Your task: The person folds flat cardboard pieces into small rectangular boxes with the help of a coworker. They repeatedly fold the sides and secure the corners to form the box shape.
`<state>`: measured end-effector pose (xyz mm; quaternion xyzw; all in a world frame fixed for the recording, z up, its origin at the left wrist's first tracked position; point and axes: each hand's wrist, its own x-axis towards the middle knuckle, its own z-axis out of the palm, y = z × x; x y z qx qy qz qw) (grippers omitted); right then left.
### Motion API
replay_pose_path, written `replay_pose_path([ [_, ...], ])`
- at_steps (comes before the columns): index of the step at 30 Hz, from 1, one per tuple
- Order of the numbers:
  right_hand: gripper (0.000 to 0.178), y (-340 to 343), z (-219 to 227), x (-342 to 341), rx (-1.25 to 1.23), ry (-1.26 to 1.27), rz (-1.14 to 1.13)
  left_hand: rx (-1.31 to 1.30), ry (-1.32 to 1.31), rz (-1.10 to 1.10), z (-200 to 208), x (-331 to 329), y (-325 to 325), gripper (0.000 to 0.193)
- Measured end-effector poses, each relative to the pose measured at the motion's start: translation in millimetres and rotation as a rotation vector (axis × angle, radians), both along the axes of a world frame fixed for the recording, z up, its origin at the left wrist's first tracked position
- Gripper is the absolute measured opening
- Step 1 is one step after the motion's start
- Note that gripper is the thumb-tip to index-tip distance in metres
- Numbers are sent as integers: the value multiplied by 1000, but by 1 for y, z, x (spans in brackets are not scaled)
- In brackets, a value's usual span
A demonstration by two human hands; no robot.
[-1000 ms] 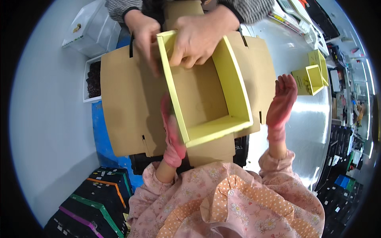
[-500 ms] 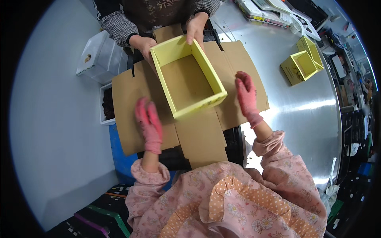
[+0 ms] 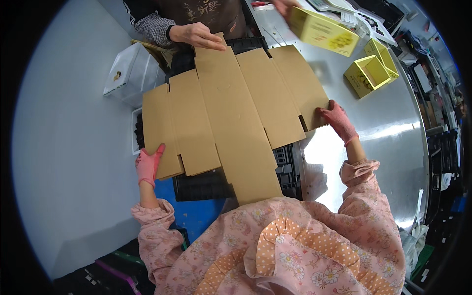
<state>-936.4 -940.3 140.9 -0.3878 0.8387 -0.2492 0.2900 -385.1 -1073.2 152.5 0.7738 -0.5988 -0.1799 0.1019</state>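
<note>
A flat brown cardboard box blank [image 3: 236, 113] with slotted flaps lies spread out in front of me, over black crates. My left hand [image 3: 148, 164], in a pink glove, grips its near left corner with the thumb on top. At its right edge my right hand [image 3: 339, 120], also gloved in pink, holds the corner with fingers curled over it. A co-worker's bare hand [image 3: 199, 36] is at the far flap. The co-worker's other hand [image 3: 285, 7], partly cut off and blurred, holds a yellow open-topped box [image 3: 324, 32] over the metal table.
Two more yellow boxes [image 3: 366, 76] stand on the steel table [image 3: 388, 147] at the right. Black crates [image 3: 287, 169] sit beneath the cardboard. To the left are a translucent plastic bin [image 3: 132, 71], a white tub [image 3: 136, 132] with dark contents, and a pale wall.
The co-worker has lifted the yellow box off the cardboard and moved it to the right. My hands have spread outward and taken hold of the cardboard's left and right edges.
</note>
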Motion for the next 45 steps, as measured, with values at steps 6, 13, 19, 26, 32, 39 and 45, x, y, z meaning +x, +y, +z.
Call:
replay_pose_path([
  [6, 46, -5, 33, 56, -211, 635, 185, -369, -255, -317, 24, -51, 19, 47],
  [13, 32, -24, 2, 181, -142, 467, 537, -139, 72, -576, -37, -105, 32, 49],
  [19, 77, 0, -15, 119, -151, 220, 95, -53, -204, -80, -31, -106, 47, 90],
  [26, 80, -27, 10, 100, 33, 88, 143, 214, 780, -18, -38, -61, -2, 44],
  [32, 71, -34, 29, 96, -63, 71, 216, -137, 176, -332, 52, -126, 13, 83],
  [39, 58, -35, 41, 185, -484, 115, 351, -143, -47, -725, 53, -180, 31, 42],
  [45, 52, -23, 50, 135, -725, -338, 784, 66, 317, -1462, 83, -104, 2, 44],
])
